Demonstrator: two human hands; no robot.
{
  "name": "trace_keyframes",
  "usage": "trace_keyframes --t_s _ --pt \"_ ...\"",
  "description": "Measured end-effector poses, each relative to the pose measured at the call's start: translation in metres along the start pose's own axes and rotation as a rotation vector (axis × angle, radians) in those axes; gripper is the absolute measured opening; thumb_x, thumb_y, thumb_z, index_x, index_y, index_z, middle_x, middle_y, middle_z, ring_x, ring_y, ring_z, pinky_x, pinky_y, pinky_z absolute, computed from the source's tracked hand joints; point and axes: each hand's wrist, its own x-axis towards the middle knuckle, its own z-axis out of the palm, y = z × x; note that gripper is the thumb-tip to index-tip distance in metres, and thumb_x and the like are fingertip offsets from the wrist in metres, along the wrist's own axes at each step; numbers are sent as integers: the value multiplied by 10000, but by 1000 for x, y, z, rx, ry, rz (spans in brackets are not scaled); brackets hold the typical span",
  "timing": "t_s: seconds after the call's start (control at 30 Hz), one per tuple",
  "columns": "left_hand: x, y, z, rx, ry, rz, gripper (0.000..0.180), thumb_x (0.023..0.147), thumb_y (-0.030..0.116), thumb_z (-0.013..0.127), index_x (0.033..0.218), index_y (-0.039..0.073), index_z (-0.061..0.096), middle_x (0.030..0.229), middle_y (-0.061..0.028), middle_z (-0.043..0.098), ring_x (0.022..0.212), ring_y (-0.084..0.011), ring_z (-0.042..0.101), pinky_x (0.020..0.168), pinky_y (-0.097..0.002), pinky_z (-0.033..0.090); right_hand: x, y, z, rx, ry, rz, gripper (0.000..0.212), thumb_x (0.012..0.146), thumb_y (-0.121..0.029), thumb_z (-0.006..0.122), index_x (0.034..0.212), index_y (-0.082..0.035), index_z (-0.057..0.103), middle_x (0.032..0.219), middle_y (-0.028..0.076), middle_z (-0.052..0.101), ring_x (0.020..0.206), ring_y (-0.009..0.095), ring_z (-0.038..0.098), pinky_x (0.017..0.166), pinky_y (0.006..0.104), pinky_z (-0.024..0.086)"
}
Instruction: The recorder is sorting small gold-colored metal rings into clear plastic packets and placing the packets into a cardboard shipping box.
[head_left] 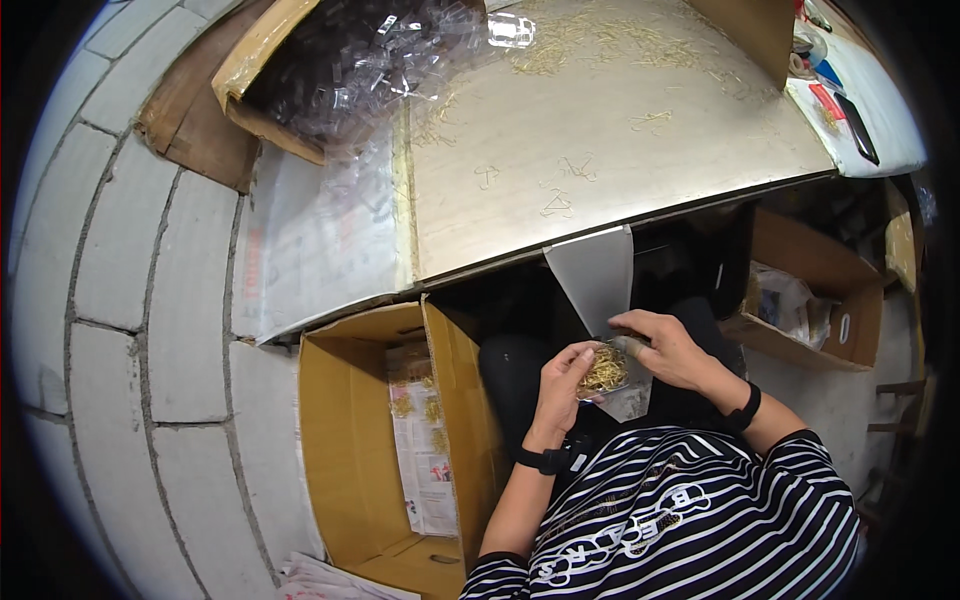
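Many gold wires (603, 367) filled a clear pack (612, 390) over the lap (512, 360), pinched by fingers of the left hand (564, 376), while the right hand (668, 346) curled beside it, holding what I couldn't tell, near a table (500, 225).

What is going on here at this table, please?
A person in a striped shirt holds a clear pack of gold-coloured pieces in the left hand. The right hand is at its upper edge; whether it grips is unclear. Loose gold-coloured bits lie on the table, near a cardboard box of clear plastic items. An open carton stands to the left.
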Motion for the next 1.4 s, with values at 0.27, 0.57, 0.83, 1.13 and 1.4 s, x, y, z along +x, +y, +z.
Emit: trace_keyframes --t_s 0.27,0.57,0.83,1.13,1.4 --pt "-12 13 17 -19 96 106 388 995 324 416 1070 -17 585 906 -89 646 692 -136 653 463 -243 544 2 -7 9 155 -43 -63 317 795 7 575 1109 20 608 1023 158 652 934 297 646 838 343 513" --pt "-15 14 28 42 73 109 421 1011 321 352 1077 -37 563 872 -101 640 653 -139 643 456 -248 543 8 -16 4 238 -33 -2 214 798 27 587 1004 36 641 965 149 658 885 253 650 798 315 507" --pt "-15 17 34 -4 57 104 430 1011 326 349 1114 -44 541 912 -105 635 697 -144 647 463 -249 545 0 -11 4 275 83 -66 158 773 24 618 927 14 653 1008 121 645 919 230 633 805 306 498" --pt "-16 29 28 -128 127 188 306 981 262 465 1076 -3 585 913 -83 646 698 -134 657 471 -239 548 0 -23 -12 102 67 -241 325 799 -17 628 1123 -25 613 1254 156 551 1117 313 553 931 367 454" --pt "-33 74 19 -57 181 282 324 992 265 435 1079 -9 585 912 -92 646 696 -143 661 467 -245 547 9 -46 -17 228 100 -256 377 861 -104 627 1220 -22 549 1308 147 500 1064 240 588 876 322 478"
